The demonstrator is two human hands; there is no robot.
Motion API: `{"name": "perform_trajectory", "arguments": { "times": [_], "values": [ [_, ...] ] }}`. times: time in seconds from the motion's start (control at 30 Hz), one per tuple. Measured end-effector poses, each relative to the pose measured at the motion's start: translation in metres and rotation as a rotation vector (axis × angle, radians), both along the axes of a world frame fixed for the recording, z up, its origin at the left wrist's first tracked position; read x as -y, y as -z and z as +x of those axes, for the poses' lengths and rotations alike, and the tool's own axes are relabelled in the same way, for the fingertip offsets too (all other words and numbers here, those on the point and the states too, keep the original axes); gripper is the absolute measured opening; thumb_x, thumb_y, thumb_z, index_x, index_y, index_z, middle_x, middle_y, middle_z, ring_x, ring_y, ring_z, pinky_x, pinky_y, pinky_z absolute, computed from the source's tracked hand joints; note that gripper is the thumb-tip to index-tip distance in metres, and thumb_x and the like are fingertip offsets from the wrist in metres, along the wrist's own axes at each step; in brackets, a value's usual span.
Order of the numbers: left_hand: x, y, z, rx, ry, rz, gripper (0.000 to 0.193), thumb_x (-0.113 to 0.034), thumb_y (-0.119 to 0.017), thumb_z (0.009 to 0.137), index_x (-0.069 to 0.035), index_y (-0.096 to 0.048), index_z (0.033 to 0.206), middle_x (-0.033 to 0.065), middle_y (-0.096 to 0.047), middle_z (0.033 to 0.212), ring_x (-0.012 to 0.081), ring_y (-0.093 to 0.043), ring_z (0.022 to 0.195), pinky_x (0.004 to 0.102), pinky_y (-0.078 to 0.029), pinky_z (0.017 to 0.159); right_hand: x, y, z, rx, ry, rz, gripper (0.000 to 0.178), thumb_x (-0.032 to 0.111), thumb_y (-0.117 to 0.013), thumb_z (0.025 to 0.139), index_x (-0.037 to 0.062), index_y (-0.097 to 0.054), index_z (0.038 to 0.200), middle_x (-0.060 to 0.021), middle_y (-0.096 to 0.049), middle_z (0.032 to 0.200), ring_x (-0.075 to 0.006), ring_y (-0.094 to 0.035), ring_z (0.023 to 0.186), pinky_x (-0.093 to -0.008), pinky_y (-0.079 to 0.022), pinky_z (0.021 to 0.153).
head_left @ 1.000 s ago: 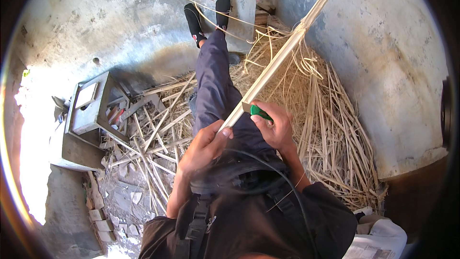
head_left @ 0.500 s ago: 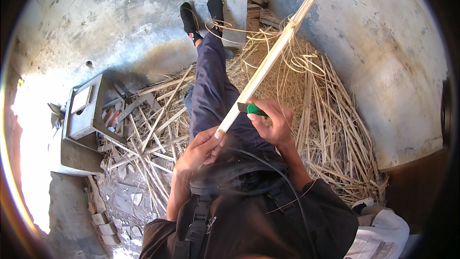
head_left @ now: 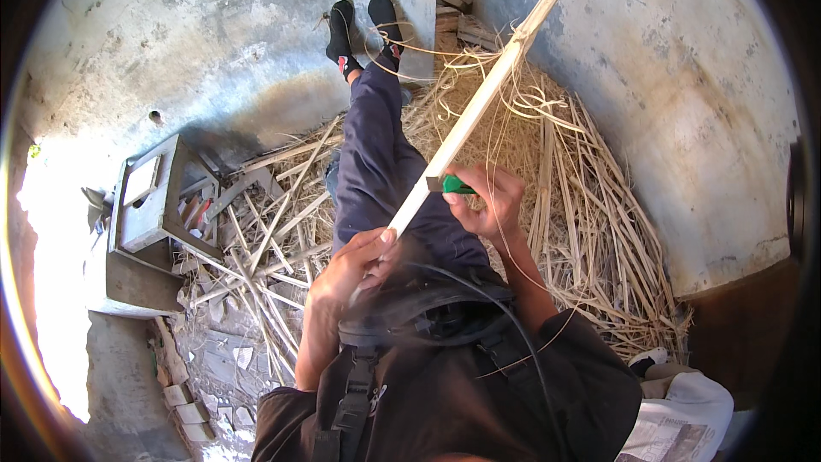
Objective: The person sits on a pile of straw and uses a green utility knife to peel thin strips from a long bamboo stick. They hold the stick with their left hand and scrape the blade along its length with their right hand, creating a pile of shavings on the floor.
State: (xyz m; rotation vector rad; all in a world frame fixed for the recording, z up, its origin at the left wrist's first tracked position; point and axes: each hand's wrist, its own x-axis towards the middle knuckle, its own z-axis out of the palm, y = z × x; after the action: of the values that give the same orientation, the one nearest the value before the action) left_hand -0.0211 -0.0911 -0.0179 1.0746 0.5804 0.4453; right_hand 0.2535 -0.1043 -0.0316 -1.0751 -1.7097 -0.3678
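Observation:
A long, pale bamboo strip (head_left: 466,130) slants from my lap up to the top right. Its lower end is pinched in my left hand (head_left: 352,267), thumb on top. My right hand (head_left: 496,203) is closed round the green handle of a small knife (head_left: 457,186), whose short, dark blade lies against the strip a little above my left hand. Thin curled shavings (head_left: 547,109) cling to the strip farther up. One long, fine fibre trails down past my right hand and forearm.
Bamboo strips and shavings (head_left: 590,222) are heaped on the floor to the right, with more scattered left. A broken wooden cabinet (head_left: 150,197) stands at the left. My outstretched legs (head_left: 372,154) reach toward the stained wall (head_left: 256,51). A white printed sack (head_left: 676,423) lies lower right.
The strip's lower end and the knife have barely shifted, with the blade still on the strip. A long fibre now hangs over my right hand and forearm. My left foot has moved slightly right.

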Motion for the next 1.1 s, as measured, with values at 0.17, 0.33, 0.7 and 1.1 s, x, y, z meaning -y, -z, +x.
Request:
{"name": "perform_trajectory", "arguments": {
  "times": [0.17,0.33,0.7,1.1],
  "values": [
    [-0.002,0.007,-0.010,0.082,0.043,-0.064,0.047,-0.048,-0.050,0.111,-0.012,-0.047,0.081,-0.0041,-0.037,0.062,0.0051,-0.030,0.046,0.0241,-0.018,0.040,0.000,-0.009,-0.004,0.018,-0.016,0.045,0.033,0.036,-0.076,0.094,0.0128,-0.080,0.116,-0.0034,-0.069,0.073,-0.0180,-0.064,0.058,-0.0356,-0.049,0.055],
    [0.002,0.022,-0.023,0.006,0.083,-0.025,0.049,-0.051,-0.053,0.109,-0.012,-0.048,0.079,-0.0039,-0.040,0.061,0.0046,-0.031,0.045,0.0240,-0.018,0.039,-0.021,-0.002,0.033,-0.281,0.069,0.027,0.031,0.031,-0.076,0.095,0.0096,-0.080,0.118,-0.0046,-0.076,0.083,-0.0120,-0.068,0.064,-0.0317,-0.052,0.054],
    [0.015,0.032,-0.028,-0.123,-0.025,0.067,0.044,-0.044,-0.050,0.111,-0.010,-0.053,0.083,-0.0032,-0.042,0.062,0.0067,-0.035,0.047,0.0240,-0.027,0.042,-0.032,0.032,0.041,-0.848,-0.249,-0.338,0.030,0.025,-0.074,0.096,0.0029,-0.074,0.116,0.0030,-0.066,0.082,-0.0071,-0.058,0.074,-0.0272,-0.046,0.066],
    [0.001,0.013,-0.010,-0.115,-0.028,0.323,0.035,-0.030,-0.044,0.116,-0.001,-0.062,0.107,0.0042,-0.060,0.072,0.0106,-0.058,0.062,0.0256,-0.047,0.057,-0.007,0.018,-0.031,-0.939,-0.433,-0.393,0.016,0.013,-0.072,0.101,-0.0014,-0.071,0.109,-0.0014,-0.068,0.083,-0.0065,-0.059,0.076,-0.0256,-0.050,0.072]
  ]
}}
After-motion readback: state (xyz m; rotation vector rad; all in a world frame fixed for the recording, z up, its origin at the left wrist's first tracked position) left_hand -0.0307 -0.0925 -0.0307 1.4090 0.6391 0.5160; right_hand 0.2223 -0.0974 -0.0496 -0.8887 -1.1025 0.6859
